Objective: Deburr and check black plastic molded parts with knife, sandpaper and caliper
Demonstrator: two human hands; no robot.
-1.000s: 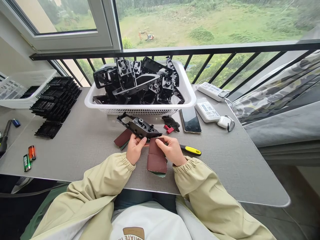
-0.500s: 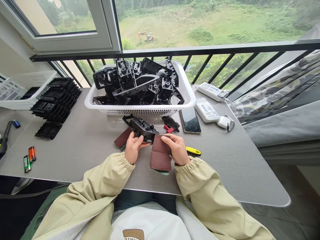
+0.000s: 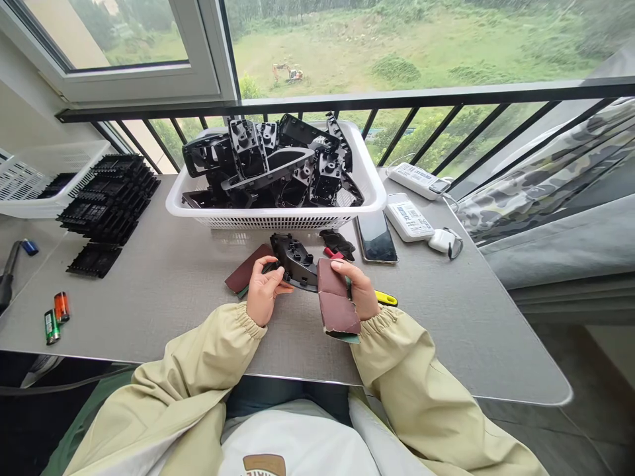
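Observation:
My left hand [image 3: 264, 289] grips the left end of a black plastic part [image 3: 296, 262], held just over the grey table in front of the basket. Between the thumb and fingers of my right hand [image 3: 360, 289] is a folded brown sandpaper sheet [image 3: 337, 297] with a green backing. The sheet's upper left edge meets or overlaps the right end of the black part; whether they touch I cannot tell. A second brown sheet [image 3: 247, 271] lies on the table behind my left hand.
A white basket [image 3: 278, 215] heaped with black parts stands at the back. Stacked black parts [image 3: 106, 205] and batteries [image 3: 61, 307] lie left. A phone [image 3: 377, 238], white devices [image 3: 409, 218], a red object [image 3: 332, 253], black cloth [image 3: 341, 242] and yellow handle [image 3: 386, 298] lie right.
The black part has turned in my left hand, its far end swinging to the right. My right hand has shifted right with the sandpaper, which is now tilted differently.

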